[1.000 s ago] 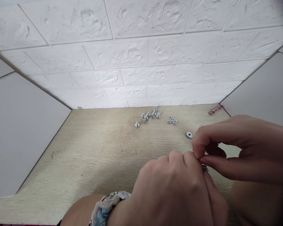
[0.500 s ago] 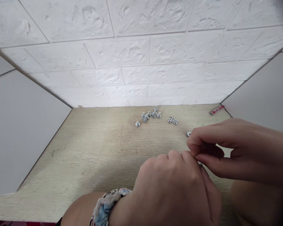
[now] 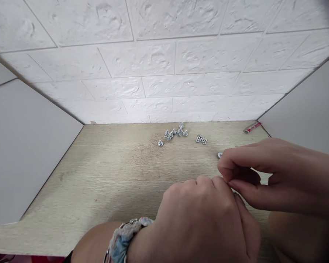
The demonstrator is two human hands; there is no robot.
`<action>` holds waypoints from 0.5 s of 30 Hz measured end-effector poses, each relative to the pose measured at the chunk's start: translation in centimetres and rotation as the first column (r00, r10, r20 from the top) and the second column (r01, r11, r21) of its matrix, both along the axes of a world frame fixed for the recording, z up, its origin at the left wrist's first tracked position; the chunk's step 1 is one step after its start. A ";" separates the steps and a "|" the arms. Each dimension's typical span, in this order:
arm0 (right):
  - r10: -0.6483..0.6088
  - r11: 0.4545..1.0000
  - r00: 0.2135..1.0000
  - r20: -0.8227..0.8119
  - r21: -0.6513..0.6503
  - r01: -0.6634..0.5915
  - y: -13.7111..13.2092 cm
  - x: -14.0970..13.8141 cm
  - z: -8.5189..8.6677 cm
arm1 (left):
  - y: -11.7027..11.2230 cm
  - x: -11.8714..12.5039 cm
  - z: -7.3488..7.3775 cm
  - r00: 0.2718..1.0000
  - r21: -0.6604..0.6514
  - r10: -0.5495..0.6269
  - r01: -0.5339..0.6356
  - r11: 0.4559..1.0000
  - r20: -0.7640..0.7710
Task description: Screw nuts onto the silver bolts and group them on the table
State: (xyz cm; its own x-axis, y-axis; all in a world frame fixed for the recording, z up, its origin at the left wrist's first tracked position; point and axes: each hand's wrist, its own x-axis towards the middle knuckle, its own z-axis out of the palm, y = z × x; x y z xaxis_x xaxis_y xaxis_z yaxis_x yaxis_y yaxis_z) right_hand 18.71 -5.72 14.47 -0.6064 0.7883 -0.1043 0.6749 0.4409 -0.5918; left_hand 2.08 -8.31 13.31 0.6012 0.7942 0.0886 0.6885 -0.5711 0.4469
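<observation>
My left hand (image 3: 205, 215) is curled into a loose fist low in the middle of the view, a fabric band on its wrist. My right hand (image 3: 271, 175) comes in from the right, its thumb and forefinger pinched together right at the left hand's knuckles. Whatever small metal piece sits between the two hands is hidden by the fingers. A washer (image 3: 219, 155) peeks out on the wooden tabletop (image 3: 104, 171) just behind the right forefinger.
Several small screws (image 3: 173, 133) lie scattered near the back of the tabletop, with a cluster of nuts (image 3: 201, 139) to their right. A red pen-like object (image 3: 251, 127) rests at the back right corner. White brick-pattern wall behind, grey panels at both sides.
My right hand has shifted slightly left, covering most of the washer. The small metal piece glimpsed between the hands one second ago is now hidden. The left hand has barely moved.
</observation>
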 end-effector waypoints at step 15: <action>0.091 0.988 0.985 -0.144 -0.109 -0.107 2.1 -0.1 -0.7 | -0.1 0.1 -0.2 0.995 0.111 -0.020 0.031 0.993 -0.097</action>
State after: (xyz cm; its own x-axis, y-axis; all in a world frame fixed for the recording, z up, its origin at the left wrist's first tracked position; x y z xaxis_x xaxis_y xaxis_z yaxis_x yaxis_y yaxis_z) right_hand 18.58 -3.65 13.79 -0.6959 0.7109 -0.1012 0.5393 0.4244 -0.7273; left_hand 2.20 -8.42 13.10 0.6308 0.7670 0.1175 0.7098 -0.6316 0.3118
